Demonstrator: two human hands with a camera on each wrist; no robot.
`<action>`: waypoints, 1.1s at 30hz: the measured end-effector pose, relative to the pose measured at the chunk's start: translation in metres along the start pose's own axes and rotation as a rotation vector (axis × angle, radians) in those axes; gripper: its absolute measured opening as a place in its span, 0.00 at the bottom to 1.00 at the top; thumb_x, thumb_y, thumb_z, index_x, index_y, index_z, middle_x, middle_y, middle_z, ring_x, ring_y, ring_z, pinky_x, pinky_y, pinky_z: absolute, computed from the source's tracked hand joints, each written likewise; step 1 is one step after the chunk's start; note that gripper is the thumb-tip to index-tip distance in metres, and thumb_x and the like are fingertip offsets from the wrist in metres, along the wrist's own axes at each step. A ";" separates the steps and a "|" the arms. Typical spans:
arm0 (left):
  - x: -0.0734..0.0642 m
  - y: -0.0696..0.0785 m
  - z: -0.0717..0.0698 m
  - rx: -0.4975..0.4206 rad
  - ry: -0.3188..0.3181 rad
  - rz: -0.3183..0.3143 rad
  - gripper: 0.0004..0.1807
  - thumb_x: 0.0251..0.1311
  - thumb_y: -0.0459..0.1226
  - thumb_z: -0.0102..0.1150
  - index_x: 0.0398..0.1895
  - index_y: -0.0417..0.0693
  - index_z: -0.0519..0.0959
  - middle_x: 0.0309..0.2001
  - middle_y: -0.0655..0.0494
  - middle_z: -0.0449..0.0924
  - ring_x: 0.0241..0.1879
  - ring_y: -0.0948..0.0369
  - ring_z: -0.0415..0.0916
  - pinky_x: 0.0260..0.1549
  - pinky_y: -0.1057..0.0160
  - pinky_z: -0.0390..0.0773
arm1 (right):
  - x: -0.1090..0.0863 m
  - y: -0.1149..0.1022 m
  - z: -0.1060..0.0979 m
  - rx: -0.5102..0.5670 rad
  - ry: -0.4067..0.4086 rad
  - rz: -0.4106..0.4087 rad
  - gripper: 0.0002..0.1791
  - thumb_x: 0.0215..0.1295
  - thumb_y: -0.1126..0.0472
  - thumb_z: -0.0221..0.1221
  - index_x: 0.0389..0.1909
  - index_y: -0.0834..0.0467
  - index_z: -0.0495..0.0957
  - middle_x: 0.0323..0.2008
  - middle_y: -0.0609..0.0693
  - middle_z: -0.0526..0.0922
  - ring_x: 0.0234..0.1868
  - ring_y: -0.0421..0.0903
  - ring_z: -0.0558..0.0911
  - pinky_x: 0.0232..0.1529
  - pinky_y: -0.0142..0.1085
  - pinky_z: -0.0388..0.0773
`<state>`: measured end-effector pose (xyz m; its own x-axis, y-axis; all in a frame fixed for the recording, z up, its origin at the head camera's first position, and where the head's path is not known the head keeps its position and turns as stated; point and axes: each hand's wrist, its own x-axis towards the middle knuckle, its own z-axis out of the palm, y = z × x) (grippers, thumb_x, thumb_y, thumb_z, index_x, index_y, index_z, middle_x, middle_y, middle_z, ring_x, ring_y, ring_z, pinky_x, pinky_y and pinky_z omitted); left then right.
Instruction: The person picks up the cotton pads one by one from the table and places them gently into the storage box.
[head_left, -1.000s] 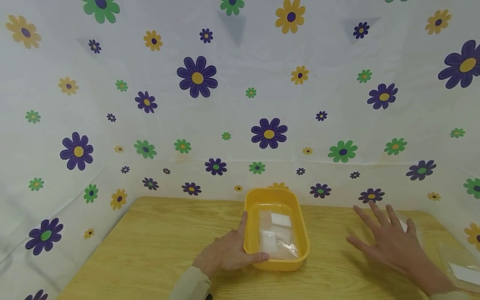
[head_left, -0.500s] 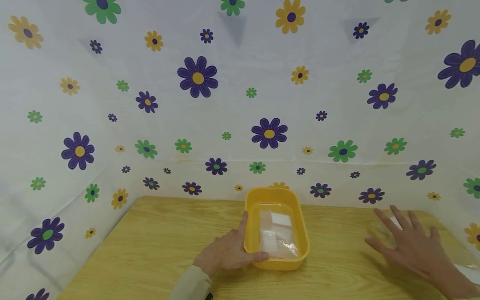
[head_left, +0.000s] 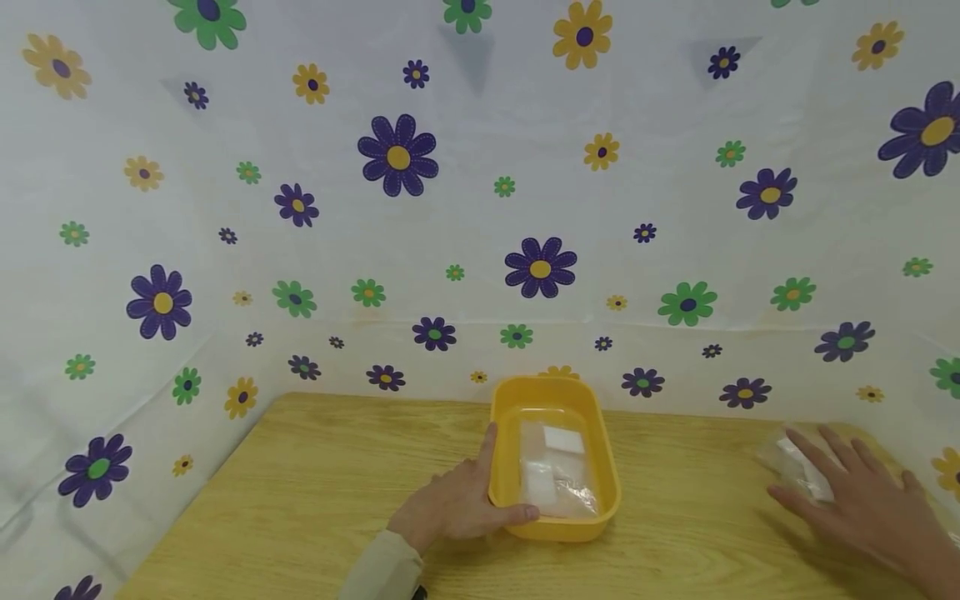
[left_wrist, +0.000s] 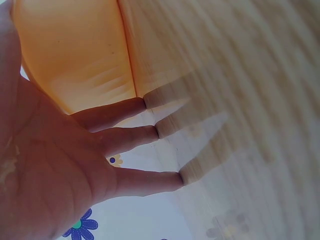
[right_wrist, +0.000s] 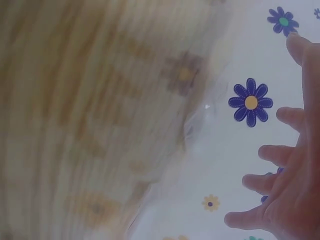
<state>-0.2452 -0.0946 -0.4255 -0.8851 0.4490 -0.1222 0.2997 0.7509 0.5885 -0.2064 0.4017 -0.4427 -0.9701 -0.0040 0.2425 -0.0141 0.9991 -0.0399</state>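
My left hand (head_left: 457, 504) lies against the near left corner of a yellow plastic box (head_left: 611, 492). Its thumb rests along the near rim, and the index finger touches the left side. In the left wrist view the other fingers (left_wrist: 145, 181) are straight, with their tips at the tabletop. Inside the box lies a clear plastic bag (head_left: 553, 471) with white pieces in it. My right hand (head_left: 862, 500), fingers spread, is over a second clear bag (head_left: 798, 467) with something white, partly hidden under it. Contact with that bag cannot be told.
The wooden table (head_left: 315, 500) carries the box near its back edge. A white curtain (head_left: 465, 225) printed with flowers hangs behind it and along both sides. In the right wrist view the bag's clear edge (right_wrist: 192, 125) shows faintly on the table.
My right hand has moved right and slightly down, over the second bag. The further bag at the right edge is now mostly covered by it. Left hand and box stay put.
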 end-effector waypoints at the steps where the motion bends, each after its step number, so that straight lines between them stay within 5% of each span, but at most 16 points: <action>1: 0.000 0.000 0.000 0.001 0.000 -0.007 0.70 0.51 0.75 0.60 0.83 0.61 0.28 0.59 0.51 0.81 0.42 0.62 0.77 0.47 0.52 0.83 | 0.000 0.003 0.000 -0.004 -0.013 0.007 0.53 0.64 0.26 0.56 0.77 0.57 0.56 0.68 0.76 0.62 0.64 0.79 0.59 0.49 0.88 0.53; 9: 0.000 0.001 0.002 0.015 -0.003 -0.042 0.72 0.50 0.76 0.60 0.84 0.58 0.28 0.57 0.50 0.81 0.40 0.62 0.76 0.46 0.53 0.83 | 0.001 0.029 0.009 0.016 -0.130 0.035 0.53 0.67 0.25 0.52 0.75 0.63 0.56 0.68 0.81 0.58 0.62 0.83 0.61 0.50 0.86 0.58; 15: -0.001 0.002 0.002 0.020 -0.004 -0.054 0.72 0.49 0.76 0.60 0.84 0.58 0.28 0.58 0.49 0.81 0.40 0.62 0.76 0.46 0.52 0.83 | 0.002 0.041 0.009 0.167 -0.198 0.031 0.49 0.72 0.31 0.52 0.76 0.66 0.56 0.68 0.83 0.56 0.61 0.85 0.62 0.52 0.79 0.64; 23: 0.000 0.000 0.002 0.016 -0.012 -0.044 0.71 0.50 0.76 0.59 0.84 0.59 0.28 0.63 0.48 0.79 0.43 0.61 0.77 0.50 0.50 0.83 | 0.001 0.049 0.012 0.331 -0.282 0.151 0.51 0.71 0.30 0.52 0.77 0.66 0.54 0.68 0.84 0.54 0.59 0.82 0.59 0.53 0.80 0.61; 33: 0.002 -0.002 0.000 -0.010 -0.017 0.013 0.69 0.53 0.74 0.60 0.83 0.63 0.28 0.60 0.51 0.81 0.43 0.63 0.77 0.51 0.52 0.82 | 0.004 0.051 0.017 0.288 -0.191 0.056 0.43 0.69 0.34 0.59 0.68 0.66 0.69 0.67 0.81 0.64 0.61 0.82 0.65 0.52 0.75 0.66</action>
<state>-0.2472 -0.0949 -0.4268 -0.8752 0.4665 -0.1280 0.3070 0.7402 0.5982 -0.2155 0.4519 -0.4597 -0.9988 0.0157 0.0471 -0.0006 0.9451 -0.3267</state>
